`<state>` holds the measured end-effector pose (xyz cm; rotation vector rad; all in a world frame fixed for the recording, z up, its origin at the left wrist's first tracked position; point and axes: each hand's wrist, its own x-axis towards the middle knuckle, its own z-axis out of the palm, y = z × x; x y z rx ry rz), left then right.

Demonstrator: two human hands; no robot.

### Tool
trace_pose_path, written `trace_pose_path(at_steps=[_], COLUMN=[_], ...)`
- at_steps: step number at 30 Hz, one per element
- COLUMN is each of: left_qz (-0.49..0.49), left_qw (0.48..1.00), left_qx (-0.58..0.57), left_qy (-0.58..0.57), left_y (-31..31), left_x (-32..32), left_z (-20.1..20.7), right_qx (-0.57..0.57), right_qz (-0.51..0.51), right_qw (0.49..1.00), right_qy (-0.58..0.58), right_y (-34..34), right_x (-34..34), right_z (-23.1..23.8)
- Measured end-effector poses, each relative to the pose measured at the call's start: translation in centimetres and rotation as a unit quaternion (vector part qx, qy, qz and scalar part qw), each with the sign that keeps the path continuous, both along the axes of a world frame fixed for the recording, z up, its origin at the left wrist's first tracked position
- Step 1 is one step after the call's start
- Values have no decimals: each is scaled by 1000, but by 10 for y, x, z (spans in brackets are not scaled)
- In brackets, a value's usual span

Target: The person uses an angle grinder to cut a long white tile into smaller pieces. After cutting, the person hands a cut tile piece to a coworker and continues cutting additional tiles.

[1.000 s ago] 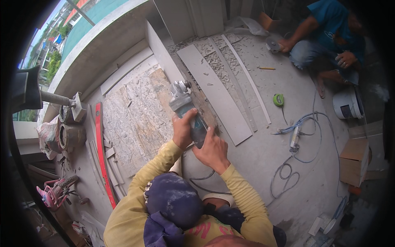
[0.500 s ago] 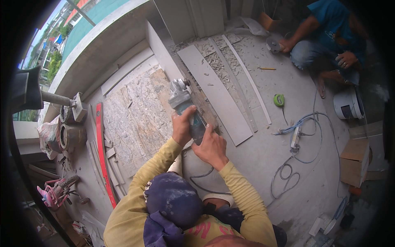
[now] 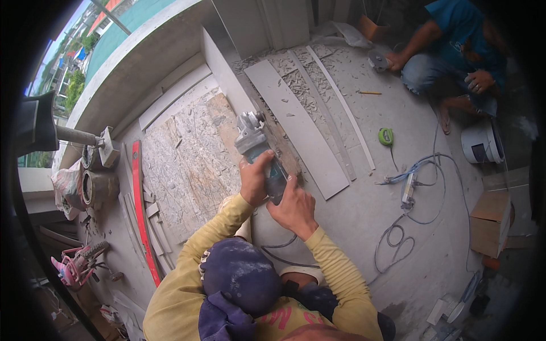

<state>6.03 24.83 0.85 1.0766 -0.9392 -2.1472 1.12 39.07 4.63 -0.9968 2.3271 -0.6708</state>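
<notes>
Both of my hands are wrapped around an angle grinder (image 3: 253, 140) with a grey metal head and a dark teal body. My left hand (image 3: 255, 177) grips the middle of the body, thumb laid across the top. Behind it, my right hand (image 3: 294, 208) closes around the rear end. The grinder's head points away from me, over a narrow brownish board strip (image 3: 282, 143); whether its disc touches anything is hidden. To the right of the tool lies a long pale tile strip (image 3: 300, 133). A worn, scratched board (image 3: 185, 162) covers the floor on the left.
A red level (image 3: 140, 207) lies at the left. Thin strips and broken chips are scattered ahead. On the right are a green tape measure (image 3: 385, 136), a pencil (image 3: 370, 92), a power strip (image 3: 408, 189) with tangled cords, a bucket (image 3: 481, 143) and a squatting co-worker (image 3: 455, 62) holding another grinder.
The grinder and both my hands have shifted slightly toward me and to the right. My grip is unchanged, and the co-worker stays nearly still.
</notes>
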Motion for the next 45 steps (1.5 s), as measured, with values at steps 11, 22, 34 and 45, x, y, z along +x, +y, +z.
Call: trace_pose_path(at_steps=[11,22,34,45], left_qz=[2,3,-3,-3], left_qw=[1000,1000,1000,1000], left_qx=[-12,20,31,12], left_qy=[5,0,2,8], left_y=[-14,-30,-44,-37], left_x=[-4,-8,-11,-8], left_z=[-9,-2,5,-5], right_qx=[-10,-6,5,9], right_qz=[-1,-2,-1,6], right_qw=[1000,1000,1000,1000], right_qy=[3,-5,10,8], right_y=[-13,-29,-45,-36], right_x=[-3,-8,-11,-7], right_z=[-5,-2,4,8])
